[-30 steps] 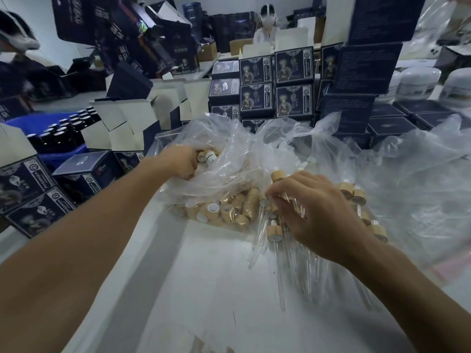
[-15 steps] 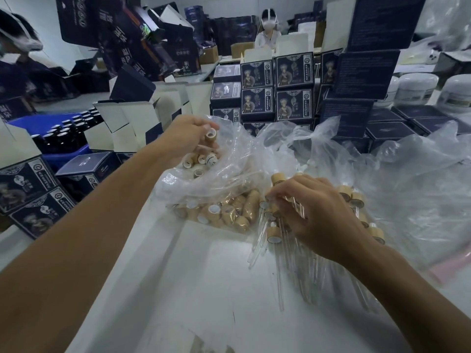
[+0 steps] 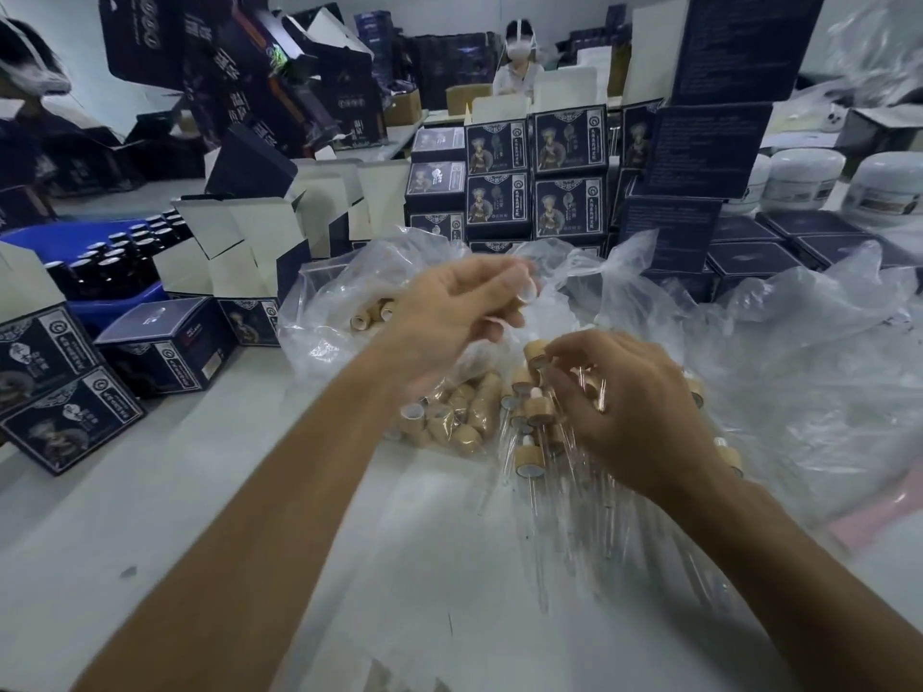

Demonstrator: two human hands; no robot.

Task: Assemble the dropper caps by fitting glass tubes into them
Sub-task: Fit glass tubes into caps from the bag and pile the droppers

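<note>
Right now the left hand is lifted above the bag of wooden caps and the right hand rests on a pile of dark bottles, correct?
Not quite. The head view shows the left hand above the bag of wooden caps, but the right hand rests on a pile of glass tubes, not dark bottles, which stand in the blue bin at far left.

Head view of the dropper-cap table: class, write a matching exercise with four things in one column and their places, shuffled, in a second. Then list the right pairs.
Things
1. blue crate
2. white jars
3. loose caps
4. glass tubes

Places
A. far right, behind the dark boxes
B. under the right hand
C. in the clear bag below the left hand
D. far left, holding dark bottles

Pairs: 1-D, 2-A, 3-C, 4-B
</note>
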